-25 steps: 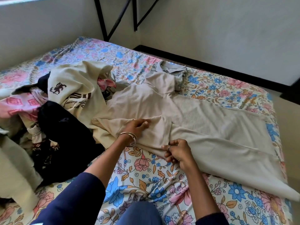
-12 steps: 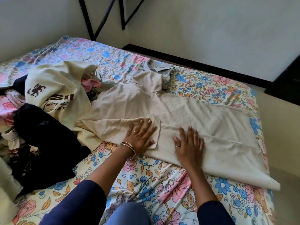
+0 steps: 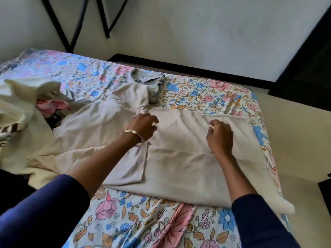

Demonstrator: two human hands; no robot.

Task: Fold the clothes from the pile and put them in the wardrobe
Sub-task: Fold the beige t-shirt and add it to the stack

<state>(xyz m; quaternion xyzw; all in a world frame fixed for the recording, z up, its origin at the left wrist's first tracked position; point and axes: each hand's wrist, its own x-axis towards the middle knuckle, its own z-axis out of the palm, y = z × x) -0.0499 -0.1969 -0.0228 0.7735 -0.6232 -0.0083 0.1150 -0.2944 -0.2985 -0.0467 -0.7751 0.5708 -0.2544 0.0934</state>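
Far left, the pile of clothes [image 3: 23,111] is heaped on the bed [image 3: 161,228], which is covered by a floral sheet in pinks and blues. A cream garment with dark lettering is seen on top of that pile, with something pink [image 3: 52,105] tucked in behind it, and a dark piece is cut off at the left edge.

Moving right, the beige shirt [image 3: 179,167] is spread flat across the middle of the bed, collar end pointed toward the far wall. One sleeve is already folded in over the body on the near side. A grey collared garment [image 3: 143,77] is bunched up just past the shirt's top end.

The left hand [image 3: 143,127] is set on the shirt around the middle, bangles worn at the wrist, fingers curled loosely down onto the cloth. Whether fabric is actually pinched there can't be told, it's a bit blurry. The right hand [image 3: 220,136] is placed further right on the same shirt, knuckles up, fingers curled under; a bit of fabric may be gripped, but it can't be made out either. Dark blue sleeves are seen on both forearms.

Far right, the bed's edge is met by pale floor [image 3: 295,140], and something dark is stood in the corner against the wall.
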